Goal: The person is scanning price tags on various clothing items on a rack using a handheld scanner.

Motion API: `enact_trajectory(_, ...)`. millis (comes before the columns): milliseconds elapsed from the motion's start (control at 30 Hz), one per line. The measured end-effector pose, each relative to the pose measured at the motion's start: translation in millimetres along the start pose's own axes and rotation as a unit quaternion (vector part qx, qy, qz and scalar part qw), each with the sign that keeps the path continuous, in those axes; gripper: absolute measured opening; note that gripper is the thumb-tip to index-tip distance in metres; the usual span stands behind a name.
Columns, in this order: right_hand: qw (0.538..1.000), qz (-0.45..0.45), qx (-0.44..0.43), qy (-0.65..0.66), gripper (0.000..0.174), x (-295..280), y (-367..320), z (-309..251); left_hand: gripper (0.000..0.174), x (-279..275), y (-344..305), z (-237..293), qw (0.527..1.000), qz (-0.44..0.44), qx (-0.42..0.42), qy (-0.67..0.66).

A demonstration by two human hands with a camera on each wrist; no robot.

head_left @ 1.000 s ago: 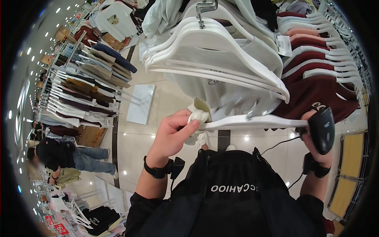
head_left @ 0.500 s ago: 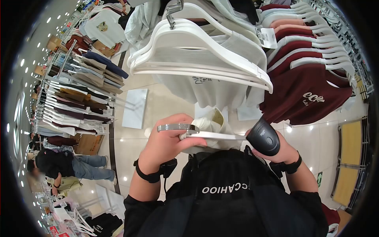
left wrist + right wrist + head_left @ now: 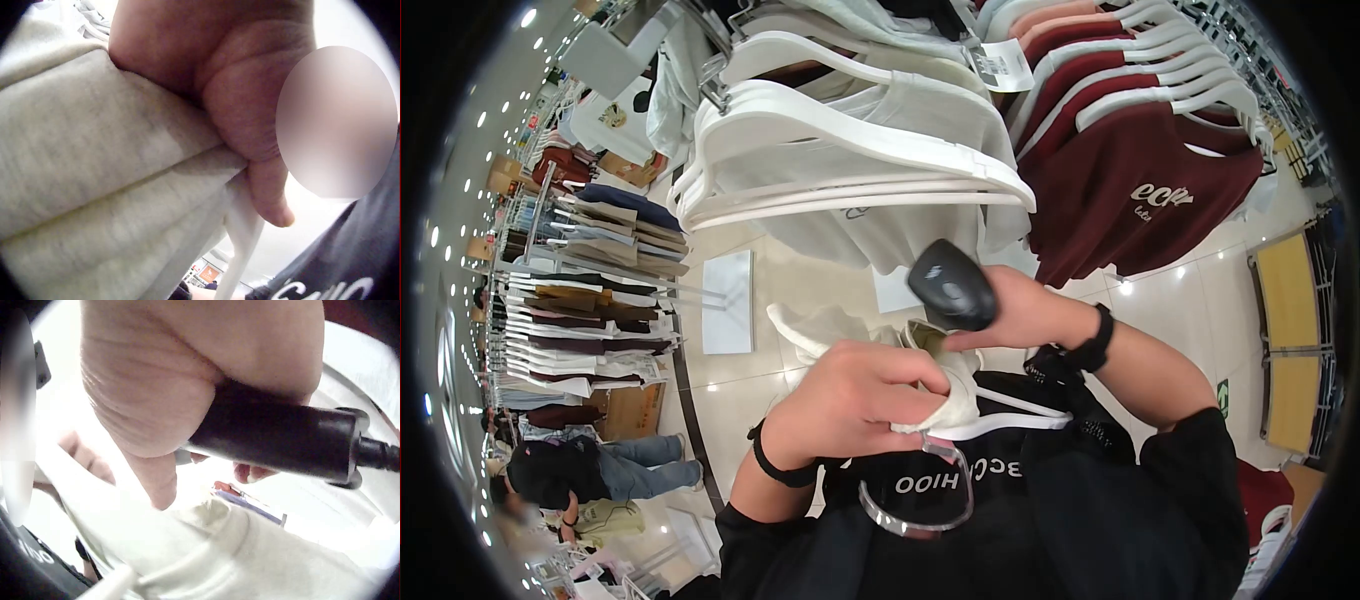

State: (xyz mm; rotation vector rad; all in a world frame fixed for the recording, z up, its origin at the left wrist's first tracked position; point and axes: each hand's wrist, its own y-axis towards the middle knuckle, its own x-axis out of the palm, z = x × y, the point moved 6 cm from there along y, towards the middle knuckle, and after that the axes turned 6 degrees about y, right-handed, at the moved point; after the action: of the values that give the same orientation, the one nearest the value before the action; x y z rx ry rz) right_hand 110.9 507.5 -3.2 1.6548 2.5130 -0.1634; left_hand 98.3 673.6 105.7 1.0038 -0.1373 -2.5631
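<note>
My left hand (image 3: 855, 395) grips a bunched cream garment (image 3: 955, 408) together with a white clothes hanger (image 3: 1025, 422), close in front of my chest. The hanger's broad shiny hook (image 3: 915, 530) hangs below that hand. In the left wrist view the garment (image 3: 94, 144) falls in folds beside the palm. My right hand (image 3: 1020, 312) holds a black handheld scanner (image 3: 953, 287) just above the garment. The right wrist view shows its dark handle (image 3: 275, 437) inside the curled fingers, with the thumb pointing down at the pale cloth (image 3: 250, 550).
White hangers (image 3: 840, 130) with pale shirts hang on a rack ahead. Maroon tops (image 3: 1145, 200) hang at the right, with a white tag (image 3: 1000, 65) nearby. Clothes rails line the left, where another person (image 3: 550, 470) stands. A white base plate (image 3: 728, 300) lies on the tiled floor.
The right hand with the scanner has moved left, up to the left hand. The hanger has come in to my chest and turned, hook now downward. The view has swung right.
</note>
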Motion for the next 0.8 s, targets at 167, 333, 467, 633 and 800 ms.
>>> enact_trajectory(167,0.996,0.016,0.007,-0.092,0.048,23,29,30,0.028,0,-3,5,1.0,0.0,-0.002,0.016)
enact_trajectory(333,0.987,0.121,0.074,-0.072,0.037,-11,12,70,0.029,-14,-24,-14,0.995,0.07,-0.075,0.0)
enact_trajectory(467,0.966,0.184,0.162,0.085,0.028,-38,-54,93,0.032,-38,-73,-42,0.961,0.192,-0.195,0.05)
enact_trajectory(633,0.945,0.26,0.158,0.119,0.022,-45,-74,82,0.028,-19,-83,-67,0.939,0.245,-0.24,0.03)
enact_trajectory(800,0.956,0.238,0.155,0.073,0.021,-36,-60,57,0.026,8,-42,-66,0.946,0.239,-0.21,0.066)
